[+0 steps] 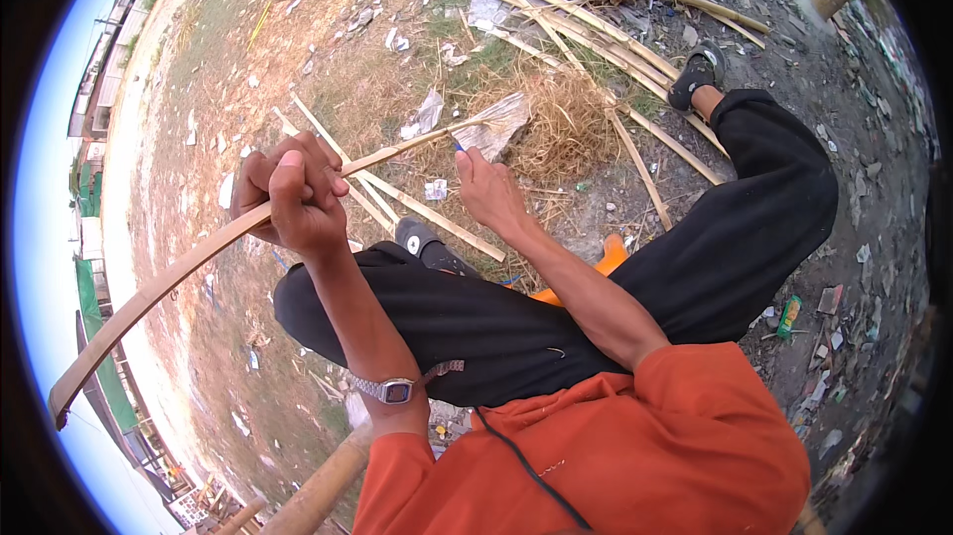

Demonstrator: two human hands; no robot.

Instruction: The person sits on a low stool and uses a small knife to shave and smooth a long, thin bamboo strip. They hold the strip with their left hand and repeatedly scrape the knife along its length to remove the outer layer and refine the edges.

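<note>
Shirt: orange (596, 446), low and to the right of the long bamboo strip.
Wristwatch: silver (397, 392), on the left wrist, below the long bamboo strip.
Pants: black (476, 336), with the legs bent, below the strip's right end.
Orange thing: a bit of it (611, 255) shows between the legs, below the strip's right end.
Left hand: its fingers wrap tight around the strip; the hand (298, 193) is at the strip's middle part.
Long bamboo strip: thin and tan (164, 282), it slants up to the right through the left hand.
Right hand: curled (488, 193), just below the strip's right end, with a blue bit (459, 148) by its fingertips; I cannot tell how tight its grip is.
Pale sheet: gray and creased (501, 130), at the strip's right end; I cannot tell if they touch.
Dry grass: a yellow-brown heap (566, 133), just right of the strip's right end.
Other strips: pale ones (625, 49) lie past the strip's right end.
Green cloth: it hangs (99, 336) far away, behind the strip's left end.
</note>
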